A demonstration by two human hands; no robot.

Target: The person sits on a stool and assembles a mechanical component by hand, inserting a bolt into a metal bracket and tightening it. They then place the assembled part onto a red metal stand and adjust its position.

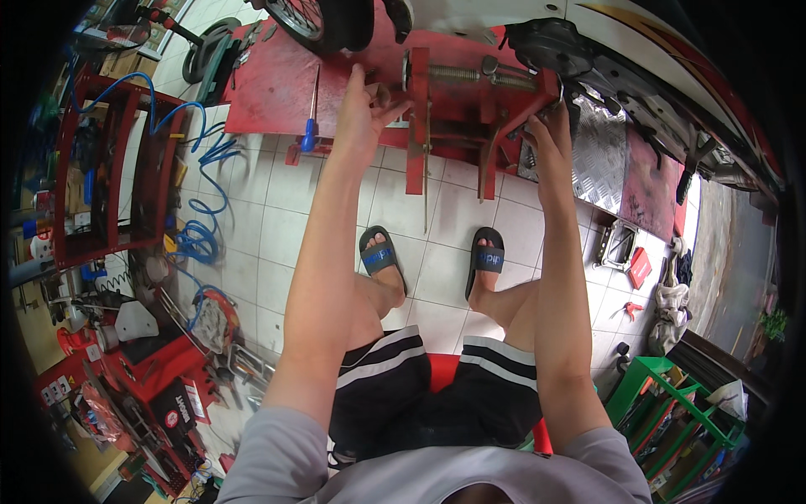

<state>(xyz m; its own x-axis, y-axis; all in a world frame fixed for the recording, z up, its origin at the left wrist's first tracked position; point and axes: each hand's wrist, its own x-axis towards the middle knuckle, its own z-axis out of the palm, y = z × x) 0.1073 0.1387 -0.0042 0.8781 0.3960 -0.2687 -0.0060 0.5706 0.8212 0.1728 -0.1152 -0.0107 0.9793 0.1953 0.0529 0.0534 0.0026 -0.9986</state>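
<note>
A red metal wheel clamp (417, 118) with upright jaws and a coiled spring (453, 73) is fixed at the front edge of a red motorcycle lift platform (269, 92). Left of the clamp, my left hand (367, 109) is open, with the index finger stretched forward and the other fingers loosely bent beside the left jaw. At the clamp's right end, my right hand (550, 134) has its fingers curled round the red end part; its fingertips are partly hidden. A screwdriver with a blue handle (308, 134) lies on the platform left of my left hand.
A motorcycle wheel (323, 25) and dark engine parts (550, 46) are beyond the clamp. A coiled blue air hose (201, 235) hangs by a red rack (109, 160) on the left. A green shelf (672, 412) stands at lower right; a red box (640, 267) lies on the tiles.
</note>
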